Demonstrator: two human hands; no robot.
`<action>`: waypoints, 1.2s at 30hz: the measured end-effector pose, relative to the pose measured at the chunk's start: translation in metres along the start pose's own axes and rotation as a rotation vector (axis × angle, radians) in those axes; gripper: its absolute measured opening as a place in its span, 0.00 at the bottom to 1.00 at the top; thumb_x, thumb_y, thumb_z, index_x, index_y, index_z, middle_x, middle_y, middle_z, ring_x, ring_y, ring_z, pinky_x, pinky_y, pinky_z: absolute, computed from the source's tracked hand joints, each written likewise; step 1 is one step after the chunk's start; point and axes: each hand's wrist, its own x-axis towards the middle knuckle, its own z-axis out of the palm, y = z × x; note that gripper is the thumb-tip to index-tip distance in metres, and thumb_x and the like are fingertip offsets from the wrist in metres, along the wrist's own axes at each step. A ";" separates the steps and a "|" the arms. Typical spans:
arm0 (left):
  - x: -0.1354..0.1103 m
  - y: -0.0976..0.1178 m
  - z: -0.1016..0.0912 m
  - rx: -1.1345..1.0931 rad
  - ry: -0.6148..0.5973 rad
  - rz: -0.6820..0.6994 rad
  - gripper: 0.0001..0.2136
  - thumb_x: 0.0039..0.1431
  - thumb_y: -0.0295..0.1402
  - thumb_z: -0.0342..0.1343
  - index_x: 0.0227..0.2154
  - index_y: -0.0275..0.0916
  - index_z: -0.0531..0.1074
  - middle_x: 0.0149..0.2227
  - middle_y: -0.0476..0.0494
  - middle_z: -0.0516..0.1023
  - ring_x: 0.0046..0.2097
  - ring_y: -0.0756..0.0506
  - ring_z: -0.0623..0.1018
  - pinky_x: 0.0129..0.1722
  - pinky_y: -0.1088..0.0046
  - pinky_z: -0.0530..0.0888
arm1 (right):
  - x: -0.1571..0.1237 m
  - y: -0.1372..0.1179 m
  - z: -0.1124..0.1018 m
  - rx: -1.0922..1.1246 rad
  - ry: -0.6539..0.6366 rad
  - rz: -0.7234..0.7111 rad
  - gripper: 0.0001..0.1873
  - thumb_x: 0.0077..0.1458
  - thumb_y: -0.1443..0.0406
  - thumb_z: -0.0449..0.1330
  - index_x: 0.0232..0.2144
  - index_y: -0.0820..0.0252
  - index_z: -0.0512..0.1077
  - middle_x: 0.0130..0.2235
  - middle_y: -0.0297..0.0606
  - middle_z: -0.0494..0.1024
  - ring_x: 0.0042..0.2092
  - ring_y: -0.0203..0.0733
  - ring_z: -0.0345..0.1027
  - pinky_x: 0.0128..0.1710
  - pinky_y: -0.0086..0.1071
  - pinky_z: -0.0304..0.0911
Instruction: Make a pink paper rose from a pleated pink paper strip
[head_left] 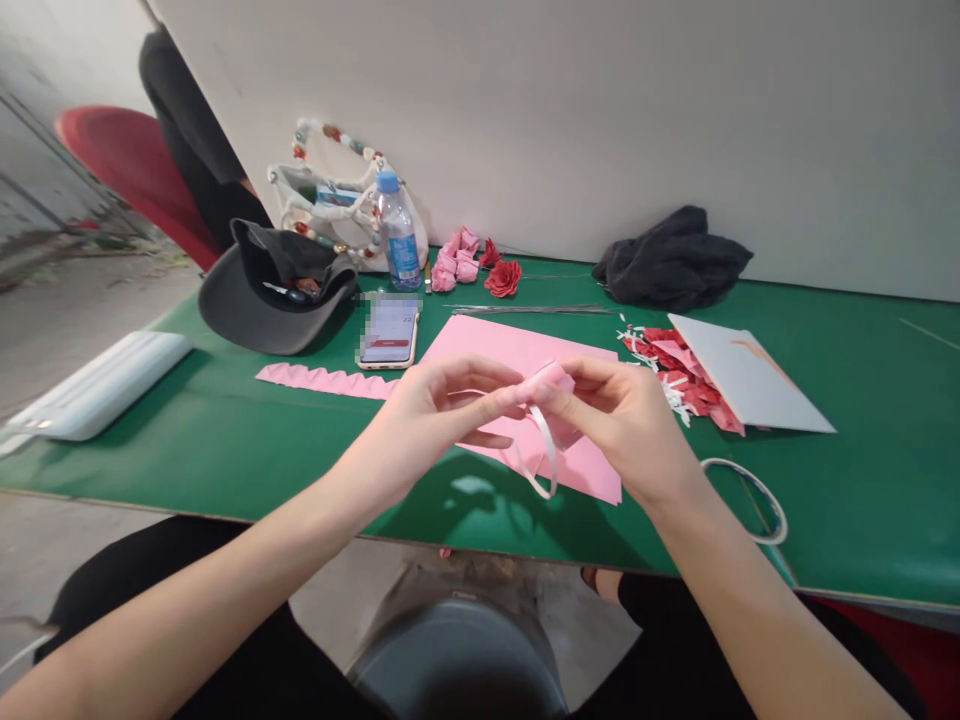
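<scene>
Left hand [442, 410] and right hand [622, 420] were closed in at the fingertips, both pinching a small rolled pink paper coil [547, 385]; remaining fingers curled loosely. Pale paper strip [547, 470] looped down from the coil. Coil was held in the air above a pink paper sheet [495, 350] on the green table [862, 400]. Apparently done: red paper rose [502, 278] and pink paper blooms [454, 262] beside a water bottle [399, 235]. Apparently left: scalloped pink paper strip [322, 380], flat and unrolled; red paper scraps [675, 370]; white paper ring [750, 500].
</scene>
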 end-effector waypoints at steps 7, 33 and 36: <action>-0.003 0.002 0.002 0.099 0.127 0.078 0.11 0.56 0.36 0.66 0.43 0.46 0.82 0.45 0.47 0.83 0.41 0.45 0.81 0.34 0.78 0.79 | -0.001 0.002 0.003 0.016 0.078 -0.021 0.15 0.46 0.59 0.73 0.38 0.57 0.82 0.41 0.38 0.85 0.45 0.47 0.79 0.48 0.38 0.73; 0.002 0.001 -0.005 0.052 0.202 0.108 0.11 0.52 0.38 0.68 0.39 0.44 0.83 0.37 0.46 0.85 0.38 0.43 0.82 0.36 0.72 0.78 | -0.006 0.001 0.008 -0.385 0.095 -0.303 0.11 0.54 0.58 0.67 0.26 0.55 0.73 0.53 0.40 0.72 0.58 0.50 0.66 0.58 0.45 0.63; 0.002 0.002 -0.005 0.039 0.173 0.125 0.10 0.54 0.37 0.68 0.39 0.44 0.83 0.38 0.46 0.85 0.40 0.43 0.82 0.39 0.72 0.78 | -0.008 -0.003 0.006 -0.424 0.054 -0.299 0.09 0.55 0.59 0.67 0.26 0.55 0.75 0.55 0.39 0.71 0.59 0.49 0.66 0.59 0.44 0.62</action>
